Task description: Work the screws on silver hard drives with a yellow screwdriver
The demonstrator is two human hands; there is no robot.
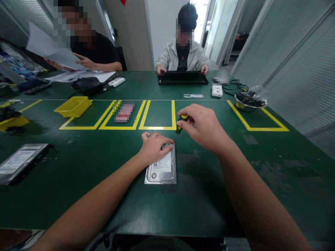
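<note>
Fingers of the right hand [202, 127] pinch a yellow-and-black screwdriver [180, 124], its tip angled down at the far right corner of a hard drive [162, 169]. The left hand [154, 148] lies flat with its grip spread on the drive's far end, pressing it onto the green worktop [104, 188]. Farther off sit a yellow bin [73, 106], a second drive [19, 162] at the left edge and a metal bowl [250, 102].

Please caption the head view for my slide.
Left hand steadies a hard drive while right hand holds a screwdriver at its corner.
</note>
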